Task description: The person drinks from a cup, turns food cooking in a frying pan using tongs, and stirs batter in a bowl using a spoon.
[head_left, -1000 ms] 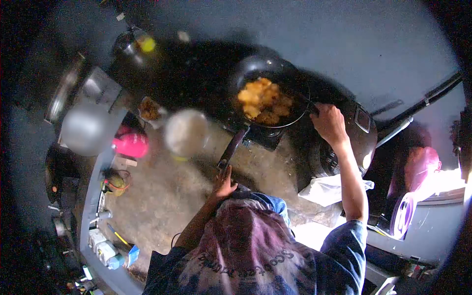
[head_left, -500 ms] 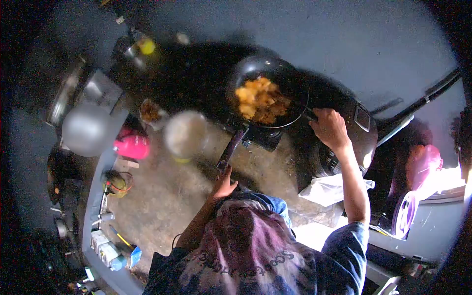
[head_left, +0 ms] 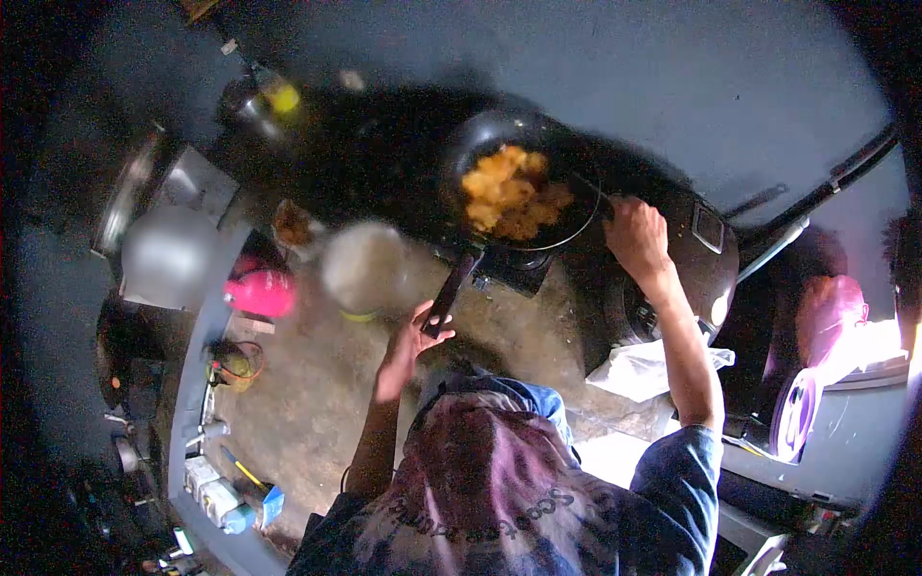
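Note:
A dark pan (head_left: pixel 509 125) sits on the stove (head_left: pixel 519 270), with golden-brown food pieces (head_left: pixel 514 192) in it. My left hand (head_left: pixel 419 333) is at the end of the pan's handle (head_left: pixel 455 288), its thumb and fingers around the handle's tip. My right hand (head_left: pixel 638 233) is closed on the dark handle of a utensil (head_left: pixel 594 197) at the pan's right rim. The utensil's far end is hard to make out among the food.
Right of the pan stands a dark rounded cooker (head_left: pixel 715 274), with a white plastic bag (head_left: pixel 636 372) below it. A pale round container (head_left: pixel 363 264), a small bowl of brown bits (head_left: pixel 293 223) and a pink object (head_left: pixel 262 293) lie to the left.
My left hand has moved up from beside my lap to the end of the pan handle. My right hand has shifted slightly, and the food in the pan lies a little differently.

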Motion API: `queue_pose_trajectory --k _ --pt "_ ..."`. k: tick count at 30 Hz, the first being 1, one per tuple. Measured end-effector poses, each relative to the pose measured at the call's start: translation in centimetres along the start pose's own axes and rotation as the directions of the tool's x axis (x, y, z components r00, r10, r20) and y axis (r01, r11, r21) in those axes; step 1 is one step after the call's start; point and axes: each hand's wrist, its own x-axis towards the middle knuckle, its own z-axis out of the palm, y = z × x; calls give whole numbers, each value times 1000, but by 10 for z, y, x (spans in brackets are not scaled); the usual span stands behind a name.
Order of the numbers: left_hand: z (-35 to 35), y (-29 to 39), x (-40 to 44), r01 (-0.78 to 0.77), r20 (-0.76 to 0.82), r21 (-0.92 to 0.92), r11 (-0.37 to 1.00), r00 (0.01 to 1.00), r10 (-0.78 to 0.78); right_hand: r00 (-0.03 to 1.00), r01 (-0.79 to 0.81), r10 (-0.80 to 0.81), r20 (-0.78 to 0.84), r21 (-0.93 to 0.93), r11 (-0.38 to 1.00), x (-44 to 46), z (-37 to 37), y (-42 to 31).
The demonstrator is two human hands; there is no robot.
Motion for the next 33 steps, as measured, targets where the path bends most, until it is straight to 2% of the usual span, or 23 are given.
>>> queue_pose_trajectory --k 2,3,6,8,11,13,16,19,21,25,27,30,33 --pt "6 11 -7 -80 80 -177 981 992 95 999 -37 37 -4 -120 992 3 -9 -1" --pt "12 20 -12 -77 79 -176 981 993 93 998 -47 46 -46 -40 998 3 -13 -2" --pt "27 39 -18 -117 96 -202 972 986 139 999 -46 46 -1 -114 992 8 -5 -4" --pt "28 43 -17 -32 164 -168 985 985 60 1000 -23 25 16 -92 996 9 7 0" --pt "19 36 -11 -31 217 -160 987 974 65 1000 -14 15 22 -37 999 12 25 8" --pt "19 36 -13 -29 213 -150 988 975 61 999 -32 32 9 -5 999 13 19 3" --pt "17 34 -16 -34 197 -143 989 978 62 999 -23 26 30 -83 996 16 7 1" --pt "11 29 -18 -16 192 -163 986 980 48 1000 -16 13 -26 -117 993 15 4 1" --pt "11 29 -20 7 202 -180 984 979 31 999 10 -5 36 -112 994 9 -5 -5" --pt "12 29 -20 11 191 -162 987 981 20 999 35 -36 -9 -98 995 8 17 2" --pt "13 30 -21 15 210 -163 987 977 19 995 84 -69 67 -270 959 7 16 -5" --pt "19 38 -22 15 161 -130 991 987 6 999 45 -50 -17 -243 969 12 31 0" --pt "18 39 -22 20 146 -110 994 989 -4 1000 9 -8 5 -192 981 13 13 -3"
